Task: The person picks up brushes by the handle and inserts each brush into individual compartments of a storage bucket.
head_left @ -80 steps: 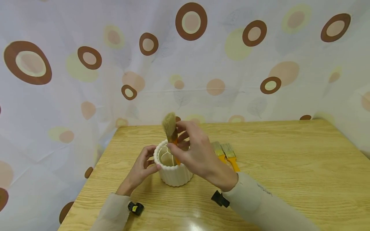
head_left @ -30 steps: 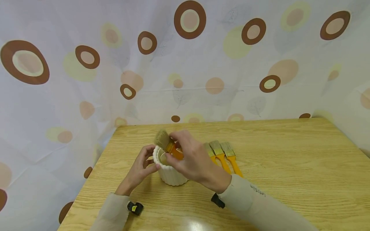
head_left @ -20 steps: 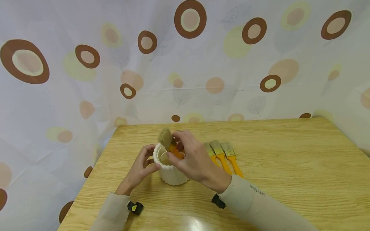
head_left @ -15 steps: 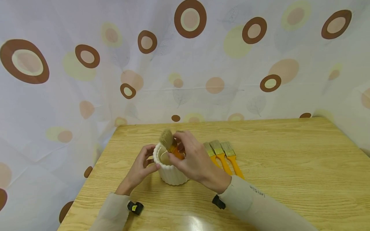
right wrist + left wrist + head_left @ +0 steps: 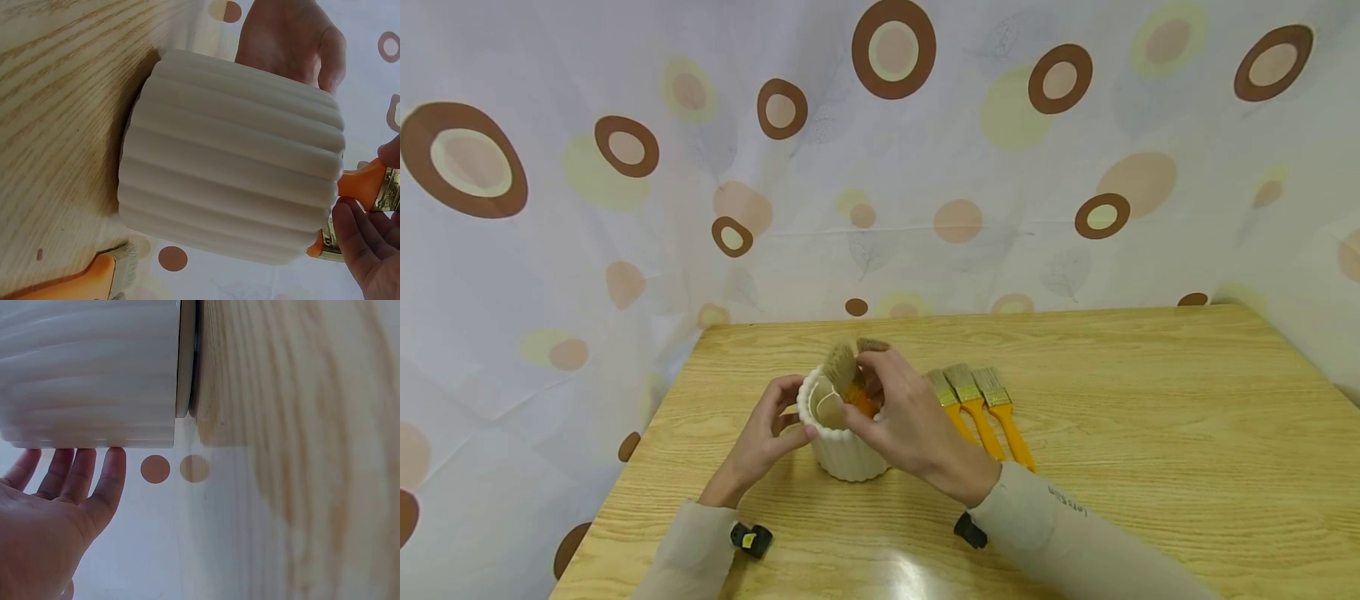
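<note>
A cream ribbed pot (image 5: 850, 454) with a scalloped rim stands upright on the table. My left hand (image 5: 769, 433) holds it at its left side, thumb near the front rim; fingertips (image 5: 115, 456) touch the ribbed wall in the left wrist view. My right hand (image 5: 906, 417) pinches a paintbrush (image 5: 840, 369) over the opening, bristles up. Its orange handle (image 5: 357, 182) goes down past the rim in the right wrist view. A second paintbrush (image 5: 872, 343) shows behind my right fingers, its handle (image 5: 316, 244) at the rim too.
Three orange-handled paintbrushes (image 5: 973, 404) lie side by side on the wooden table (image 5: 1150, 417), right of the pot and partly behind my right forearm. A patterned curtain (image 5: 955, 167) hangs behind and to the left. Black wrist straps (image 5: 752, 540) sit at my sleeves.
The held paintbrush has come down into the pot's opening; it leaned left a second ago and now stands more upright, slightly further right. My left hand and the pot have stayed nearly still.
</note>
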The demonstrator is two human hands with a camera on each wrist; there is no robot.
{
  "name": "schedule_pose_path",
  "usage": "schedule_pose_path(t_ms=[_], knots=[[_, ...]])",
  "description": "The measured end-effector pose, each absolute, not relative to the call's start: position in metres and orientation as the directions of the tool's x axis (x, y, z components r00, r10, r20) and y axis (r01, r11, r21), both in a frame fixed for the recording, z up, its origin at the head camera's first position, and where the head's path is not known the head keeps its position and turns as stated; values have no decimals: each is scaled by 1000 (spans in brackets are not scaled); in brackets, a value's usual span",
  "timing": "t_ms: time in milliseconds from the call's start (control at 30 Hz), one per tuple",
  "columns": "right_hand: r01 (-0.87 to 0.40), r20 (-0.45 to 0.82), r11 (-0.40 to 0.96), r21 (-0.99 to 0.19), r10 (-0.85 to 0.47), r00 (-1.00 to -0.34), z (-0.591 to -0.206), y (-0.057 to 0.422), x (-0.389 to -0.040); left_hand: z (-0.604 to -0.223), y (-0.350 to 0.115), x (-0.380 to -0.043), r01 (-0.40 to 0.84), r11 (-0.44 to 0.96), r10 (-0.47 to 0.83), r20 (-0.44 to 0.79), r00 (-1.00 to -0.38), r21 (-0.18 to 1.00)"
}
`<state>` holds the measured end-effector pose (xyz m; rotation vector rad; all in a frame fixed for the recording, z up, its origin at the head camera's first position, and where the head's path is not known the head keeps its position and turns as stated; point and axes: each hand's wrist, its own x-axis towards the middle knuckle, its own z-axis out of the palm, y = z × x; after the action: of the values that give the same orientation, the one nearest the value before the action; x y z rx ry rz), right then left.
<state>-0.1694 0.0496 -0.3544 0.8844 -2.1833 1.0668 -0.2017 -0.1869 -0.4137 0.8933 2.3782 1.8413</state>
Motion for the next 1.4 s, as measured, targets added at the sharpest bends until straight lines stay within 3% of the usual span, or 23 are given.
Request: schedule_pose_path(t_ms=[500, 1000, 1400], knots=[[-683, 687, 605, -409, -288, -667, -366, 52, -170, -414, -187, -202, 429, 141, 431, 335, -838, 892], [-655, 647, 625, -424, -297, -702, -371, 54, -169, -414, -186, -202, 426, 140, 431, 332, -839, 894], [-668, 651, 620, -412, -313, -691, -372, 55, -167, -415, -187, -203, 424, 142, 431, 330, -840, 895]])
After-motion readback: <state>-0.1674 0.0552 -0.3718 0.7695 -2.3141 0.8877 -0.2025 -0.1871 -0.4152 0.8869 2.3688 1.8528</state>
